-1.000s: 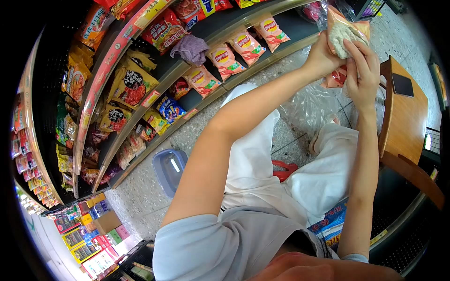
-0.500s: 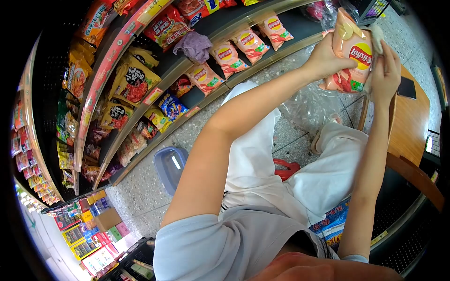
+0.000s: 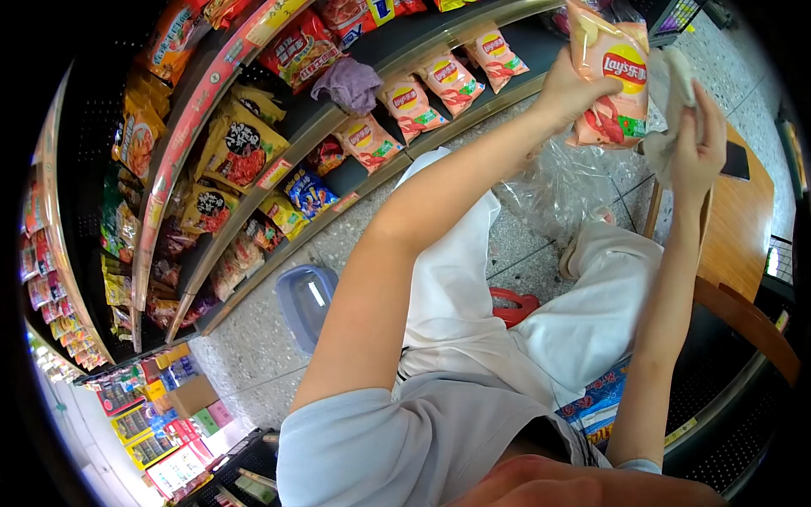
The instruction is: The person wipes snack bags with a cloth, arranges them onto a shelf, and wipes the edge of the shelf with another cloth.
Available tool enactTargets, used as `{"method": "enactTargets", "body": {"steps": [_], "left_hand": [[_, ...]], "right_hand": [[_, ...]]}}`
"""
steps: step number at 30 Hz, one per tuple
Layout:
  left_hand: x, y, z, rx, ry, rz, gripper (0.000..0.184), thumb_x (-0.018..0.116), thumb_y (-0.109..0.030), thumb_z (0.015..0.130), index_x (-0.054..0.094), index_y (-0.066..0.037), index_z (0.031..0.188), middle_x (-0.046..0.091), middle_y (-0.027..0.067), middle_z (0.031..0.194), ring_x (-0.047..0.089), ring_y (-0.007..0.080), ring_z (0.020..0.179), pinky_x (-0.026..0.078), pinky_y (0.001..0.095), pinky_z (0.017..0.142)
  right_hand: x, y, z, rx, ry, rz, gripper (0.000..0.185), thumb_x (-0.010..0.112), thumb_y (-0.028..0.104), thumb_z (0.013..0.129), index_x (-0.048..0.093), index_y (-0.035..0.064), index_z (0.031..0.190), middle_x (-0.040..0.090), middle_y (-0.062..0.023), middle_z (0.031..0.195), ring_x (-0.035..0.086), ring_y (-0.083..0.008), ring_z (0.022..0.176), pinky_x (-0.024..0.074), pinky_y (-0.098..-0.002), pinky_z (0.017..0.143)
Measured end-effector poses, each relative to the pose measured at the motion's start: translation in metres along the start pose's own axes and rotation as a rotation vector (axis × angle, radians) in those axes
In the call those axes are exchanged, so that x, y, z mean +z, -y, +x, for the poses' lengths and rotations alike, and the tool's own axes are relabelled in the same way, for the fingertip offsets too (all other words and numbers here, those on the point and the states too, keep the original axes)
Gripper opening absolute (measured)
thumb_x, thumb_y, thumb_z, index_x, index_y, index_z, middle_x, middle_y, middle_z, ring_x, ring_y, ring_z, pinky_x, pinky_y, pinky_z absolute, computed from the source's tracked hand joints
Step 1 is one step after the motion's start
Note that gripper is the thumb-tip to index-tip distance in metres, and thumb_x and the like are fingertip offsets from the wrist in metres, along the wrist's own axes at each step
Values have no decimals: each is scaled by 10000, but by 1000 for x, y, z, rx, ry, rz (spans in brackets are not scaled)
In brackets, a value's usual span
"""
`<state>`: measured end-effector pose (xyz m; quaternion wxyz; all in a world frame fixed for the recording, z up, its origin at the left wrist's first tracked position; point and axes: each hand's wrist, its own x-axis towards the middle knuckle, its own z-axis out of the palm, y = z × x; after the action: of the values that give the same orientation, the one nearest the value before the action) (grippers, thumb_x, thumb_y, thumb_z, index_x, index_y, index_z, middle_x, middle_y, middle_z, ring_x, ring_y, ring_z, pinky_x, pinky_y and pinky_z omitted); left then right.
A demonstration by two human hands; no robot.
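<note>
My left hand [image 3: 568, 95] grips a pink bag of Lay's chips [image 3: 615, 114] by its side, thumb across the front. The bag is held up, its printed front facing me. A whitish cloth [image 3: 678, 78] hangs from my right hand [image 3: 703, 139], pinched between the fingers, a little to the right of the bag and apart from it. Matching chip bags [image 3: 411, 106] stand in a row on the lower shelf. On that shelf's edge lies a crumpled purple cloth [image 3: 348, 84].
Clear plastic wrap [image 3: 562, 190] lies on the tiled floor beyond my legs. A blue-grey basin [image 3: 306, 308] sits by the shelf. To the right is a wooden stool [image 3: 739, 224] with a phone [image 3: 736, 160] on it. Yellow snack packs [image 3: 241, 139] fill the left shelves.
The chip bag has moved left and slightly up with my left hand. My right hand's cloth has come away from the bag's side, leaving a gap between them.
</note>
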<state>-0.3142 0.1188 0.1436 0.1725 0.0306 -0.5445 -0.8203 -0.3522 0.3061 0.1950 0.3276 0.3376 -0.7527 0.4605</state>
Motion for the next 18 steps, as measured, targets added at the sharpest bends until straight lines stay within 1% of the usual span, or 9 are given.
{"method": "enactTargets", "body": {"steps": [1, 2, 5, 6, 8, 10, 13, 16, 18], "left_hand": [[-2, 2, 3, -16, -17, -22, 683, 803, -100, 631, 415, 42, 1174, 595, 121, 1080, 628, 190, 955, 535, 318, 827], [-1, 6, 5, 52, -38, -13, 559, 769, -68, 675, 477, 33, 1141, 624, 111, 1044, 638, 189, 938, 543, 314, 792], [-1, -8, 2, 84, 107, 21, 403, 661, -56, 831, 518, -6, 1204, 647, 104, 1086, 658, 182, 936, 552, 306, 808], [1, -8, 1, 169, 119, -55, 345, 626, -88, 885, 523, -15, 1205, 635, 108, 1113, 654, 183, 955, 565, 304, 782], [-1, -9, -3, 76, 110, -121, 335, 621, -93, 895, 522, -15, 1205, 629, 110, 1125, 651, 184, 964, 567, 304, 784], [0, -10, -5, 6, 78, -147, 316, 612, -82, 902, 526, -12, 1198, 629, 109, 1119, 651, 192, 968, 565, 309, 802], [2, -12, -5, 42, 89, -152, 302, 608, -58, 894, 534, -3, 1182, 634, 111, 1111, 651, 194, 971, 562, 316, 812], [7, -11, -5, 29, 6, -198, 327, 678, 7, 782, 586, 1, 1096, 669, 98, 1011, 661, 170, 881, 551, 301, 734], [6, -11, -6, 32, -2, -192, 348, 702, -2, 757, 587, 8, 1085, 669, 100, 998, 664, 177, 879, 552, 307, 744]], "right_hand": [[4, 14, -1, -68, 32, -1, 348, 572, -1, 867, 654, 88, 1194, 641, -99, 1143, 599, -222, 1061, 465, -309, 910], [9, 25, -1, -137, 63, -1, 353, 576, -12, 860, 658, 93, 1187, 639, -98, 1132, 598, -234, 1054, 467, -313, 903], [26, 45, -12, -230, 193, -23, 398, 602, -26, 809, 661, 121, 1175, 632, -98, 1082, 597, -271, 997, 481, -344, 857], [31, 50, -15, -238, 223, -43, 411, 603, -29, 796, 661, 129, 1172, 628, -97, 1076, 594, -277, 981, 483, -354, 844], [37, 54, -19, -253, 286, -82, 438, 606, -33, 770, 660, 145, 1166, 621, -94, 1064, 587, -289, 950, 486, -373, 819], [40, 50, -19, -249, 251, -92, 462, 605, -35, 753, 656, 156, 1171, 618, -90, 1068, 585, -288, 951, 488, -377, 812], [41, 46, -18, -228, 223, -121, 466, 596, -36, 754, 656, 164, 1170, 616, -85, 1082, 585, -287, 955, 489, -374, 815], [40, 41, -17, -206, 183, -178, 457, 585, -39, 763, 654, 160, 1169, 617, -83, 1086, 586, -290, 964, 488, -369, 825], [38, 32, -16, -174, 156, -196, 444, 576, -32, 776, 651, 154, 1172, 620, -86, 1087, 587, -295, 973, 486, -371, 833]]}}
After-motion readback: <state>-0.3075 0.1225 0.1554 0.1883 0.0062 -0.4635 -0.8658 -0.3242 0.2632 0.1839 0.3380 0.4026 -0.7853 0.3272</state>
